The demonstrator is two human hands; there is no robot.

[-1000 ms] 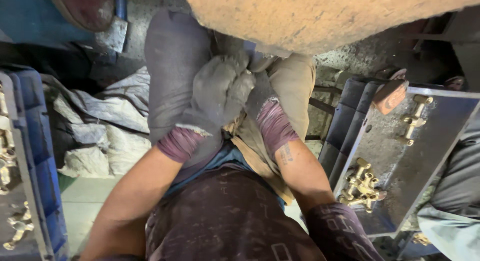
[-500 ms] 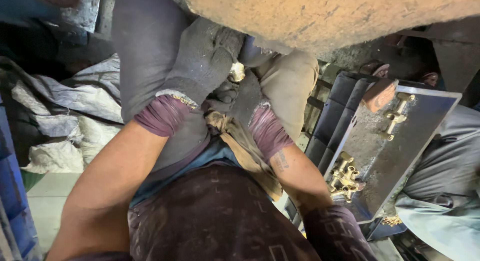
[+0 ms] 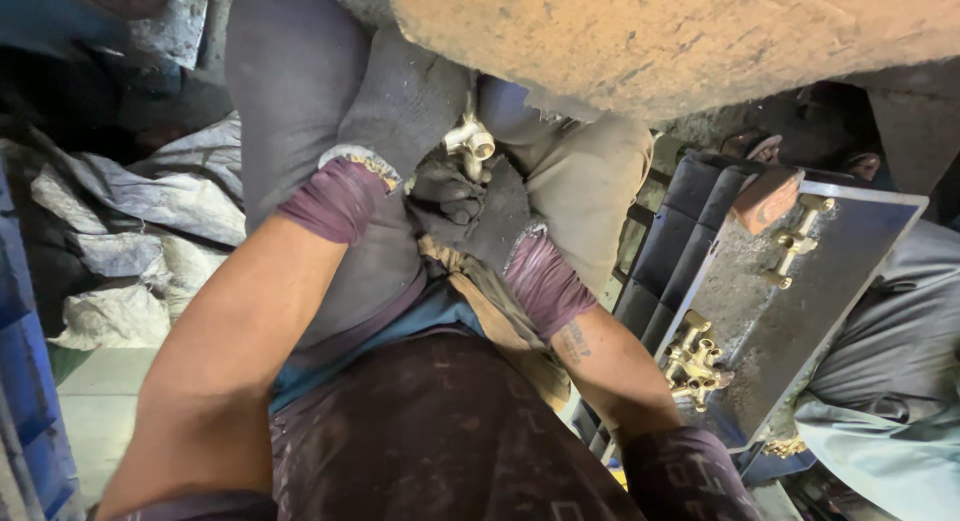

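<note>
A small brass pipe fitting (image 3: 470, 141) sits between the two gloved hands, just under the edge of a large rough orange-brown wheel (image 3: 680, 31); its long axis runs roughly up and down in the view, with a round open end pointing right. The left hand (image 3: 405, 106) has its fingers curled tight over the fitting from above, while the right hand (image 3: 470, 206) closes its fingers (image 3: 450, 196) around the lower end. More brass fittings (image 3: 695, 361) lie on a grey metal tray (image 3: 800, 311) to the right.

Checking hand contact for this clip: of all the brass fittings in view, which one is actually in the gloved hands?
The pale brass fitting held up between the left hand and right hand, just under the large wheel. The other fittings lie untouched on the metal tray to the right.
</note>
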